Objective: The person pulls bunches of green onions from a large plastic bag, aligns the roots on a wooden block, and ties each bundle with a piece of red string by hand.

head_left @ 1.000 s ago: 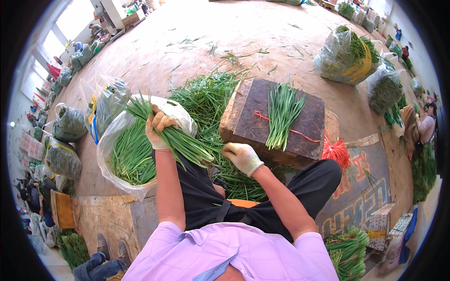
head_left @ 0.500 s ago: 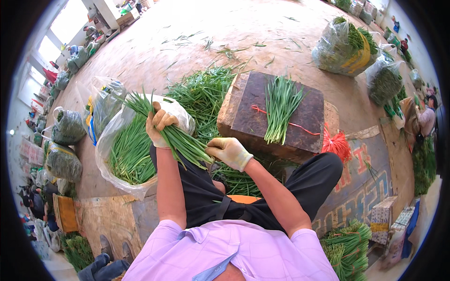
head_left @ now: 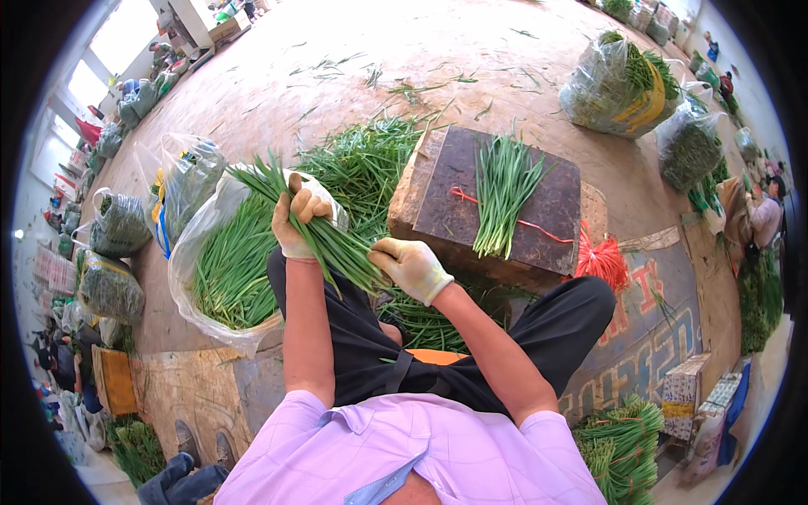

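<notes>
My gloved left hand (head_left: 298,220) is wrapped round a bunch of long green chives (head_left: 341,254), held slanting above my lap. At the bunch's lower right end, the fingertips of my gloved right hand (head_left: 417,268) pinch the pale stalk ends. Left of my knee an open clear plastic bag (head_left: 187,290) is full of loose chives (head_left: 236,269). On the dark-topped block (head_left: 444,202) ahead to the right lies another chive bundle (head_left: 507,198), with a red tie (head_left: 539,229) stretched out under it.
A heap of loose chives (head_left: 370,164) lies beyond my hands. Red ties (head_left: 603,263) hang at the block's right side. Tied bundles (head_left: 624,446) are stacked at lower right. Filled bags (head_left: 619,88) stand at far right and a filled bag (head_left: 111,290) at left. Another person (head_left: 766,215) sits at right.
My left hand has shifted slightly to the right with the chives. My right hand stays at the stalk ends, with its fingers moved a little.
</notes>
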Motion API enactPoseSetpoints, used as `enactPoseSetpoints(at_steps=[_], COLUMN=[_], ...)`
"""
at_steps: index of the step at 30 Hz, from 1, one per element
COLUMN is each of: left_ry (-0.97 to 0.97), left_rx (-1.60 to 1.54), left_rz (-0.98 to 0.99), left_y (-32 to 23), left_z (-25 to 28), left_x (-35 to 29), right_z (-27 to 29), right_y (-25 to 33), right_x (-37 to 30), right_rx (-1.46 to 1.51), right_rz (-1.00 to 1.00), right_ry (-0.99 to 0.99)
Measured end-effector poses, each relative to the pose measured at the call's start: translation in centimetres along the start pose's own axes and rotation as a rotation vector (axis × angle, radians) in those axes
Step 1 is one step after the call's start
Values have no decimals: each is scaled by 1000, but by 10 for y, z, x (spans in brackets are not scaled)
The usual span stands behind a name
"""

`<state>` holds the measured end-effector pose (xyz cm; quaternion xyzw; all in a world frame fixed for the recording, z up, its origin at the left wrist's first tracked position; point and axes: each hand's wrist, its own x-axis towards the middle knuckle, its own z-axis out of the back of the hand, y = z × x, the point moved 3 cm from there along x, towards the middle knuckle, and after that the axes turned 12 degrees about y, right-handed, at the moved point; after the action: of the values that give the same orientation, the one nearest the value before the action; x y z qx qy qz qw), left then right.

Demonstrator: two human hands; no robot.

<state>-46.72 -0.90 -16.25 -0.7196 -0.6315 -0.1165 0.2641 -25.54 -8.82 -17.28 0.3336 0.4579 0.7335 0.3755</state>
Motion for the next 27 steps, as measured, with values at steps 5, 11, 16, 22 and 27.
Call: enactPoseSetpoints(at_steps=[5, 11, 16, 22, 27], left_ry=[158, 125, 84, -30, -63], left_rx=[-37, -13, -104, -106, -162], left_rz=[13, 24, -105, -190, -195], left_y=[-16, -20, -53, -62, -43], left_z=[7, 8, 15, 30, 18], left_x=[-2, -3, -4, -13, -9], right_z=[9, 0, 20, 0, 11], right_y=[9, -17, -103, -47, -34], right_x=[-13, -8, -38, -23, 11], right_rx=[-205, -225, -674, 118, 574], right_rz=[166, 191, -592, -126, -170], right_ry=[-202, -133, 563, -123, 9])
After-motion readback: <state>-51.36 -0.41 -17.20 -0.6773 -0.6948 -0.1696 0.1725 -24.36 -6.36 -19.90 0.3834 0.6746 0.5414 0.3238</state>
